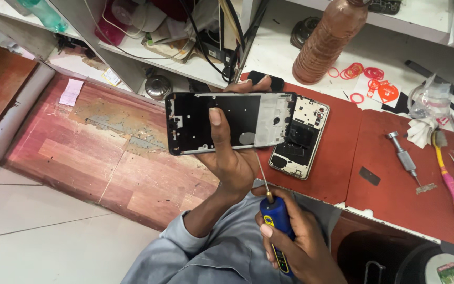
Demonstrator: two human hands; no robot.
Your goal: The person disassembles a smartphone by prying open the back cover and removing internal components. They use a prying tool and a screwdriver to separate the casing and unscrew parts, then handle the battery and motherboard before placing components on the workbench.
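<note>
the black rectangular phone frame with its grey metal midplate (230, 122) is held up above the bench, long side level, its inner face turned to the camera. the left hand (230, 158) grasps it from below: the thumb (215, 118) lies flat across the dark middle panel and the fingertips curl over the far top edge, so this grip is clenched on the frame. the right hand (296, 247) sits lower, close to the body, wrapped tight round the blue-and-yellow handled precision screwdriver (276, 223), whose thin shaft points up toward the frame's lower edge; the tip seems just short of it, though contact is hard to tell.

judging by this, the step in hand looks like screw work on the frame, and the next move would call for steadying the frame and seating the fine tip squarely.

just beside the frame, to the right, a stripped phone back with exposed board (299, 137) lies on the red mat (337, 158). farther right lie a small silver metal driver (404, 158), a pink-and-yellow toothbrush (452, 189) and red rubber rings (366, 73) near a brown ribbed plastic bottle (329, 42).
</note>
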